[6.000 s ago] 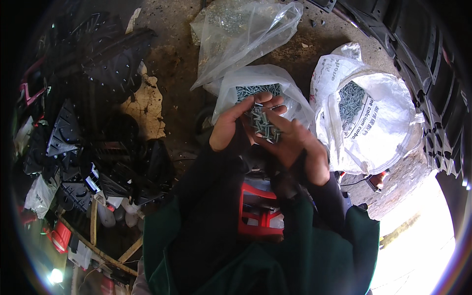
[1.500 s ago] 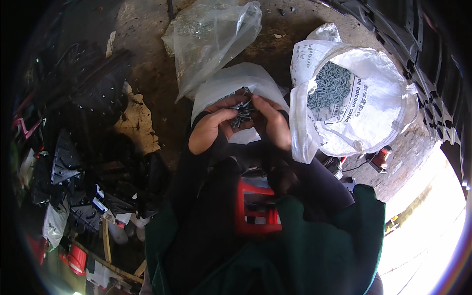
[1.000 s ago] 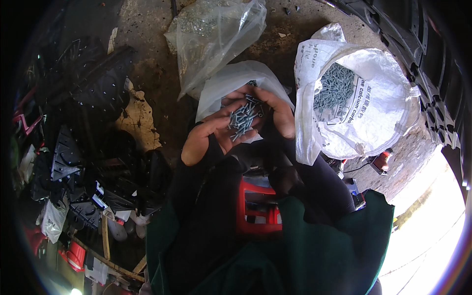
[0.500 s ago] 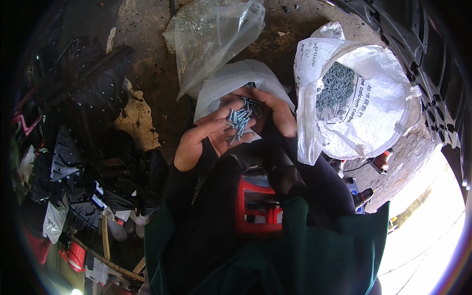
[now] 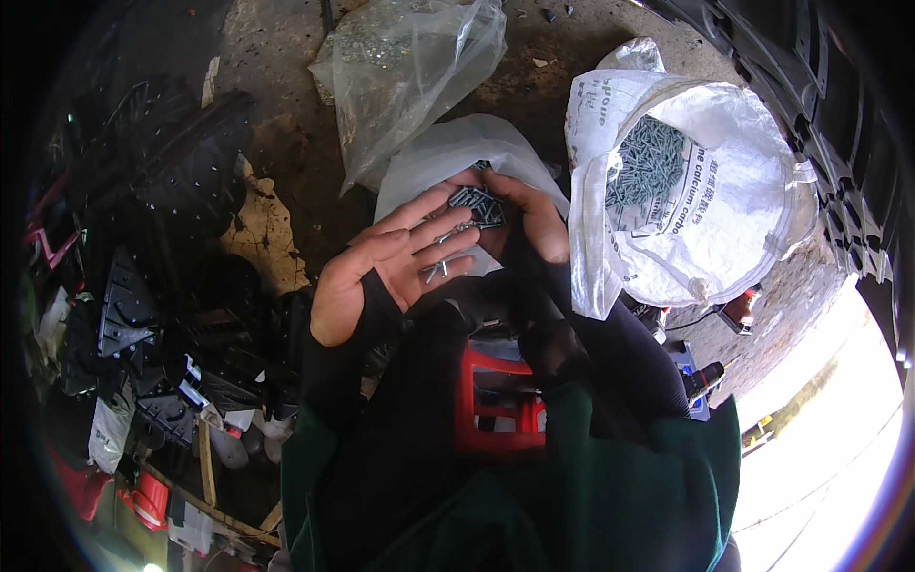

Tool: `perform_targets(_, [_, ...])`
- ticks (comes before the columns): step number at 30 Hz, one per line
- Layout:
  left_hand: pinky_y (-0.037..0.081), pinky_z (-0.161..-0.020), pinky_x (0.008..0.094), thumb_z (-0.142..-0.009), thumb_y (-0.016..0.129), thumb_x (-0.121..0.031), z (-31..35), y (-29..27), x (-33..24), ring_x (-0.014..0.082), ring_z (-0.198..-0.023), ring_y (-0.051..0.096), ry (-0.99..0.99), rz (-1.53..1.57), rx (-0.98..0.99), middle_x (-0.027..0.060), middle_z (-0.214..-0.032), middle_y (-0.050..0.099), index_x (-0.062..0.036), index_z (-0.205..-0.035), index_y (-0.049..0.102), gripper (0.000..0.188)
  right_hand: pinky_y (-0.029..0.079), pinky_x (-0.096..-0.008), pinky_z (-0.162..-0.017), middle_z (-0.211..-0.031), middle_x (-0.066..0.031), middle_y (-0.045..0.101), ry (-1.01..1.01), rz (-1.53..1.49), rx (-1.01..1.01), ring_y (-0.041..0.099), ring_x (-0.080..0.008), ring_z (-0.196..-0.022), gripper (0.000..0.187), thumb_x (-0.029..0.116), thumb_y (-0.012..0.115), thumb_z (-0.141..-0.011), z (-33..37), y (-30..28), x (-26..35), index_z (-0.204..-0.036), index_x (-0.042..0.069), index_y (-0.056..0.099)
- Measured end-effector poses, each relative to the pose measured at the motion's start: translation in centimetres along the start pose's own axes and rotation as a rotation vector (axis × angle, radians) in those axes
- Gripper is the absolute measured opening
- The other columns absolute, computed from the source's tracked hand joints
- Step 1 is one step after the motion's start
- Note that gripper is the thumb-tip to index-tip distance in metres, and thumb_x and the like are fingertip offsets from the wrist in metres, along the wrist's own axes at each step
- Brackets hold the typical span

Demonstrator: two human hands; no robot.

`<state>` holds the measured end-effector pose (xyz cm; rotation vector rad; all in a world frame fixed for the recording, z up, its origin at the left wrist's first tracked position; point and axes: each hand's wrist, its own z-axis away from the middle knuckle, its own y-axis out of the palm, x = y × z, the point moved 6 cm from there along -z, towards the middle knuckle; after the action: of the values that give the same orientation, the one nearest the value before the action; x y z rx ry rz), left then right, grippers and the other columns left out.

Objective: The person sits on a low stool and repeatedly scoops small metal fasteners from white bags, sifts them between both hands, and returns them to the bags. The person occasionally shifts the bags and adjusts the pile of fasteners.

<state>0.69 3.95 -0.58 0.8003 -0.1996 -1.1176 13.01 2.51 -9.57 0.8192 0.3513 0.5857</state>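
My left hand (image 5: pixel 386 253) is open with its palm up and fingers spread, and a few loose screws (image 5: pixel 436 272) lie across its fingers. Close beside it, my right hand (image 5: pixel 536 221) is cupped, its fingers curled toward the left. A small heap of bluish-silver screws (image 5: pixel 478 205) lies in the shaded hollow of the right hand, whose palm is partly hidden. Both hands are over the mouth of a white plastic bag (image 5: pixel 477 135) in front of my knees; what the bag contains is mostly hidden.
To the right stands a white woven sack (image 5: pixel 739 214) with its top rolled open and many screws (image 5: pixel 650 162) inside. A clear plastic bag (image 5: pixel 405 81) lies beyond. Dark plastic parts (image 5: pixel 129 305) crowd the left. A red stool (image 5: pixel 477 400) shows beneath me, a drill (image 5: pixel 703 379) at the right.
My left hand has tilted and moved slightly left, its fingers straighter. Most screws it held have left it; more now lie by the right hand, which stays cupped.
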Motion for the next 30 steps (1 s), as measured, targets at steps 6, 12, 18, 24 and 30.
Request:
perform_targets(6, [0.031,-0.111,0.0494,-0.092,0.046,-0.03,-0.3,0.5,-0.8,0.0419,-0.135,0.036,0.01,-0.01,0.033,0.0287,-0.147,0.032,0.0053,-0.147,0.022,0.07,0.052,-0.039,-0.085,-0.102,-0.016,0.063,0.009,-0.055,-0.085,0.064,-0.0258,-0.092,0.032,0.02,0.04,-0.1,0.2,-0.7,-0.7,-0.113,-0.005,0.055])
perform_targets(12, [0.034,-0.11,0.0467,-0.094,0.044,-0.02,-1.3,1.8,-0.3,0.035,-0.135,0.038,0.049,0.059,0.076,0.0246,-0.147,0.035,0.0031,-0.147,0.025,0.061,0.053,-0.0372,-0.082,-0.097,-0.0108,0.063,0.115,-0.023,-0.102,0.064,-0.0234,-0.088,0.03,0.022,0.043,-0.099,0.5,-1.9,-0.3,-0.114,-0.002,0.055])
perform_targets(18, [0.04,-0.104,0.0435,-0.095,0.045,-0.018,-1.3,1.7,-0.8,0.0301,-0.127,0.049,0.217,-0.154,-0.038,0.0232,-0.138,0.046,0.0047,-0.137,0.04,0.048,0.049,-0.0413,-0.09,-0.104,-0.0149,0.062,0.007,-0.096,-0.308,0.061,-0.0254,-0.1,0.03,0.022,0.045,-0.098,0.1,-2.4,-1.1,-0.114,-0.002,0.054])
perform_targets(24, [0.052,-0.065,0.0331,-0.082,0.066,-0.005,-1.1,2.4,-0.1,0.025,-0.077,0.066,0.737,-1.422,-0.292,0.009,-0.095,0.065,-0.0062,-0.097,0.067,0.016,0.041,-0.048,-0.102,-0.119,-0.0248,0.057,0.004,-0.08,-0.047,0.054,-0.0371,-0.114,0.04,0.024,0.033,-0.101,0.0,0.2,-1.4,-0.12,-0.005,0.052])
perform_targets(30, [0.05,-0.058,0.0391,-0.075,0.067,-0.008,-2.3,2.8,1.9,0.0284,-0.071,0.062,0.852,-1.786,-0.308,0.008,-0.083,0.057,-0.0096,-0.094,0.065,0.019,0.036,-0.0467,-0.106,-0.126,-0.0271,0.055,0.004,-0.08,-0.144,0.051,-0.0403,-0.118,0.048,0.025,0.025,-0.1,-0.1,0.0,-1.6,-0.121,-0.007,0.053])
